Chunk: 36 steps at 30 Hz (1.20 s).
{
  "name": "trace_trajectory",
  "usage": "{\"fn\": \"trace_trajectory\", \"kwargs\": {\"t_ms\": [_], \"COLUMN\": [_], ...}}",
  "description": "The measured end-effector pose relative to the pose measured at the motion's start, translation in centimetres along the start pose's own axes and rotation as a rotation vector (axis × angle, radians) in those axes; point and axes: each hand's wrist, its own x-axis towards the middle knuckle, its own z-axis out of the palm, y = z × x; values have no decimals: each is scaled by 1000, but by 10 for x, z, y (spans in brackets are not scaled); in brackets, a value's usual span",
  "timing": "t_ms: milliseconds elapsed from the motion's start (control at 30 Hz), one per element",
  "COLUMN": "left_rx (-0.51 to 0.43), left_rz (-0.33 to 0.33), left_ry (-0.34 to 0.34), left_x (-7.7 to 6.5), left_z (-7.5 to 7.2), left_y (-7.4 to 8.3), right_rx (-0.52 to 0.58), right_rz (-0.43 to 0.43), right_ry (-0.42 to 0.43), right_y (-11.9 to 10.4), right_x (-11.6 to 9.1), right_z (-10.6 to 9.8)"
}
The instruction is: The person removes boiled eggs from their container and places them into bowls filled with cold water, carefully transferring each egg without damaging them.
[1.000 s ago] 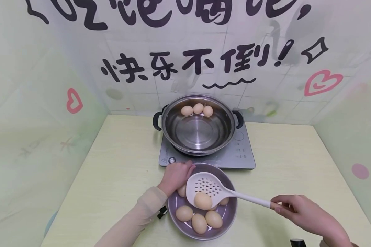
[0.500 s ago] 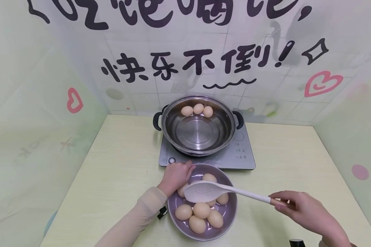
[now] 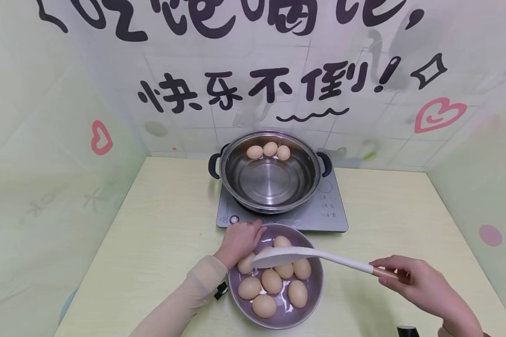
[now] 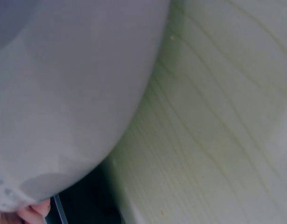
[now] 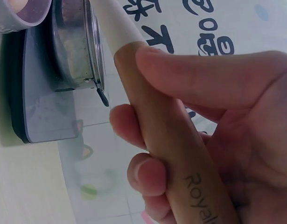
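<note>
In the head view a purple-grey bowl with several brown eggs in it stands in front of the cooker. My left hand grips the bowl at its far left rim; in the left wrist view its fingertips show against the bowl's outside. On the right, my right hand holds a white slotted spoon by its wooden handle. The spoon's head is tilted on edge over the eggs, with no egg seen on it, and it hides part of some eggs.
Behind the bowl, a steel pot with black side handles sits on a grey induction cooker. Three eggs lie at the pot's far side. A printed wall covering rises behind the pale wooden table.
An egg that lay on the spoon has gone down among the others in the bowl. The spoon has tipped over, and eggs have shifted. The left hand stays at the rim.
</note>
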Motion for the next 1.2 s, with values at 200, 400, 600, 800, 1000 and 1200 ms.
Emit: {"fn": "trace_trajectory", "kwargs": {"t_ms": [200,400,600,800,1000,1200], "left_rx": [-6,-5,-12,-12,-10,-7], "left_rz": [-29,-54,-14,-21,-7,-11], "left_ry": [-54,-7,35,20,22,5], "left_x": [-1,-2,-1,-2,-1,-1], "left_z": [-2,-1,0,2,2,0], "left_y": [-1,-2,-2,-2,-1,0], "right_rx": [114,144,114,-8,-153,-206], "right_rz": [-37,-34,22,135,208,261], "right_ry": [-43,2,122,234,351,359], "right_y": [1,0,-6,-17,-17,-11], "right_x": [9,26,58,96,131,155], "right_z": [-4,-12,-19,-18,-10,-2]}}
